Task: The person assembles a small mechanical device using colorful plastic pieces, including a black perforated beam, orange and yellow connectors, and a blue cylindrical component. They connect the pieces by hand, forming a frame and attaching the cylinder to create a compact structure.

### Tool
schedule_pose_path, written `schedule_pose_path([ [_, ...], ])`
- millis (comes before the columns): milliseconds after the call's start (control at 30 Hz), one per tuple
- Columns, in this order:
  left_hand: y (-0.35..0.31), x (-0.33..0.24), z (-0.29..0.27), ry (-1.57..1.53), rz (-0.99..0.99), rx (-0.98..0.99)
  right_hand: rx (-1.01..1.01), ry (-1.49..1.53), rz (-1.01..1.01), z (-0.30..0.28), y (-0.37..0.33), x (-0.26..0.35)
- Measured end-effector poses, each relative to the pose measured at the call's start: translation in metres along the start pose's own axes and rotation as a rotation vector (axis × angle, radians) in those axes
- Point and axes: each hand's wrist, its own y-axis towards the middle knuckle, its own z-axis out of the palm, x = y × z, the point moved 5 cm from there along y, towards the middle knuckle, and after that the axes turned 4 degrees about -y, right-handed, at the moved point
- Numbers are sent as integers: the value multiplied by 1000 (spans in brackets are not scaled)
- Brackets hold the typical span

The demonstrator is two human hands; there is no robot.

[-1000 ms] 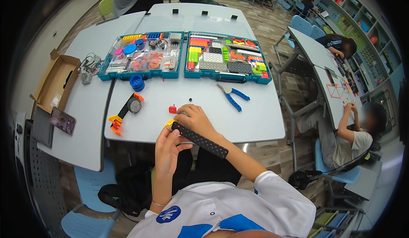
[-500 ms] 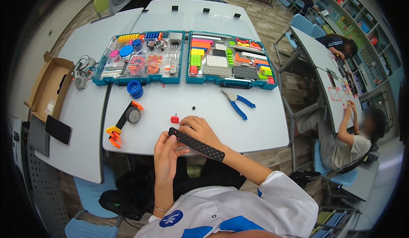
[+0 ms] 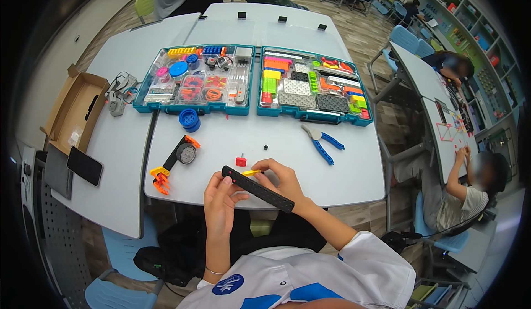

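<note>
Broadly, a pale bench (image 3: pixel 343 182) spreads before the person, with a side bench (image 3: pixel 119 171) along its left edge. Two teal-edged cases, the left case (image 3: pixel 224 110) and the right case (image 3: pixel 271 111), stand next to each other toward the far part, packed with colourful building parts. On the side bench sits an open cardboard box (image 3: pixel 72 115). Over the near edge of the bench is a long black perforated beam (image 3: pixel 257 189), slanting down to the right; the left hand (image 3: pixel 218 198) grasps its upper end between thumb and fingers, while the right hand (image 3: pixel 285 182), behind it, pinches a yellow piece (image 3: pixel 251 172) close to the beam. Left of the hands lies a black-and-orange assembly (image 3: pixel 175 154) with a grey wheel; to their right rest blue-handled pliers (image 3: pixel 322 146). A dark phone (image 3: pixel 84 166) lies near the box, and a blue wheel (image 3: pixel 189 121) stands just before the left case. Smaller still, a red piece (image 3: pixel 241 161) sits beyond the beam, and a tiny black part (image 3: pixel 265 147) lies near it.
</note>
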Motion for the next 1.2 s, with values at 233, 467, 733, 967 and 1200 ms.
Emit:
schedule_pose_path([
  [233, 3, 2, -4, 22, -2, 1, -86, -75, -24, -12, 1, 6],
  [467, 3, 2, -5, -36, -5, -17, -65, -406, -244, -7, 3, 7],
  [733, -4, -10, -37, -241, 88, 21, -97, -560, -238, -1, -1, -9],
  [967, -8, -16, -40, -230, 85, -23, -87, -602, -163, -6, 7, -5],
  [1200, -7, -7, -23, -98, 40, -25, 76, -627, -332, 24, 44, 16],
])
